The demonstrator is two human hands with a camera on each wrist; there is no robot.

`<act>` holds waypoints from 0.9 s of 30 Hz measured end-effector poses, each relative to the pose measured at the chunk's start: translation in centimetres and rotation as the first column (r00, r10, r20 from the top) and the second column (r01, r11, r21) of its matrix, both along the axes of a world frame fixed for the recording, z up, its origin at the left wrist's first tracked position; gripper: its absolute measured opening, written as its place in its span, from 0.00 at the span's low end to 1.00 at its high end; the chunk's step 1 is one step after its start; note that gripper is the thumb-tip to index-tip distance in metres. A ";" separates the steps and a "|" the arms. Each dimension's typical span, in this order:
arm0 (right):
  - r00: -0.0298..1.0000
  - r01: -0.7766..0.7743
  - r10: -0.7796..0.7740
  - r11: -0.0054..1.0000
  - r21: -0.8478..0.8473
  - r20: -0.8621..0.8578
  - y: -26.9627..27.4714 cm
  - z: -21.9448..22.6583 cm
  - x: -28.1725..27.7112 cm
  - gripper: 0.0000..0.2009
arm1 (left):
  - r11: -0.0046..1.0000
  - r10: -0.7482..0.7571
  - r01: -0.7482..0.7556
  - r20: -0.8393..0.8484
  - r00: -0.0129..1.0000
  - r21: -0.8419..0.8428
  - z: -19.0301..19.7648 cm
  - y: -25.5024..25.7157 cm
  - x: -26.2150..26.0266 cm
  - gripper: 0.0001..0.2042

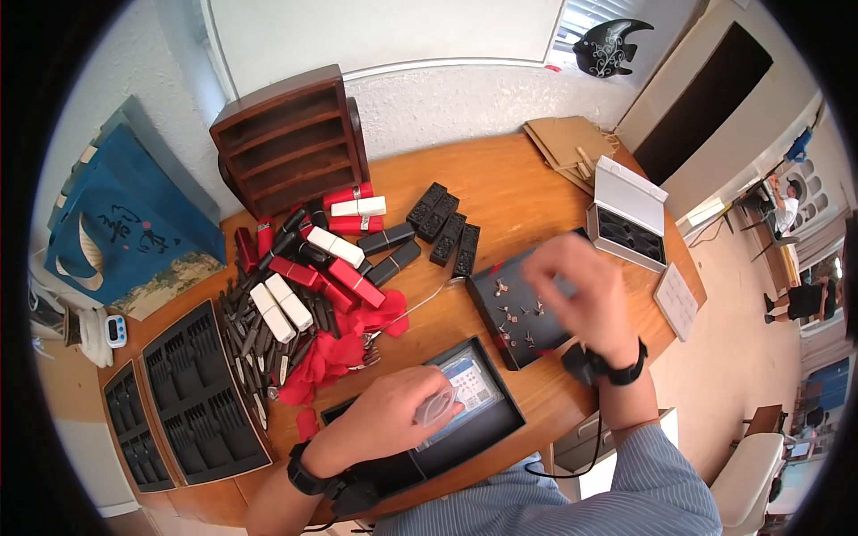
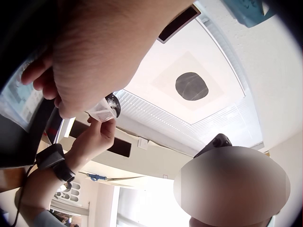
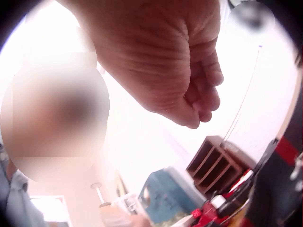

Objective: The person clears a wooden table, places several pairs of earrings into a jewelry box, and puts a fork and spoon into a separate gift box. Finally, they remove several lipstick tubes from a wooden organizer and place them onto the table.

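My left hand (image 1: 393,411) holds a small, clear, rounded plastic piece (image 1: 436,407) at its thumb side. Below it lies a transparent packet (image 1: 474,384) with a printed card, inside a black tray (image 1: 511,413). Over a shallow black box (image 1: 497,344), my right hand (image 1: 585,290) is raised with its fingers curled and fingertips close to the thumb. Nothing shows between those fingertips in the right wrist view. Small shiny metal pieces (image 1: 514,314) with thin stems are scattered in the box.
Left of the hands is a heap of red, white and black slim boxes (image 1: 357,281), with red petals (image 1: 313,371) and dark knife-like pieces (image 1: 246,330). Behind stands a wooden shelf (image 1: 286,143); an open white case (image 1: 630,210) is back right. Black slotted trays (image 1: 201,393) lie far left.
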State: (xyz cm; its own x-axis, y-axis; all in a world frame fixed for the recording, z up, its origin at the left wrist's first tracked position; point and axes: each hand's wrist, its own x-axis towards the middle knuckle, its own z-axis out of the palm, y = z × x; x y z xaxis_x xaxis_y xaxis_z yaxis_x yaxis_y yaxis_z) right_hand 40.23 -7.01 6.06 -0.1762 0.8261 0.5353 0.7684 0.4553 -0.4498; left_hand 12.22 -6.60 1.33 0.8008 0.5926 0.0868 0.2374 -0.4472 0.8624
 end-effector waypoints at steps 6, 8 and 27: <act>0.889 0.423 -0.291 0.818 -0.390 0.354 1.2 -1.6 5.5 0.06 | 1.000 -0.011 0.010 -0.006 1.000 -0.006 0.4 0.1 0.0 0.10; 0.880 0.440 -0.275 0.777 -0.450 0.386 1.1 -1.7 5.7 0.07 | 1.000 -0.018 0.018 -0.006 1.000 -0.004 0.3 0.1 0.1 0.10; 0.949 0.202 -0.048 0.852 -0.483 0.312 2.6 -3.9 4.8 0.05 | 1.000 -0.013 0.012 0.012 1.000 0.026 0.1 0.1 0.0 0.10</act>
State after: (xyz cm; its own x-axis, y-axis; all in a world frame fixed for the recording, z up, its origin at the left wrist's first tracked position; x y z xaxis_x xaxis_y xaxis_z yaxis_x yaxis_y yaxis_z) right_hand 45.08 -4.45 2.16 -0.1300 0.9914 -0.0155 0.9301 0.1165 -0.3482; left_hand 12.25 -6.48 1.45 0.8070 0.5800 0.1116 0.2212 -0.4720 0.8534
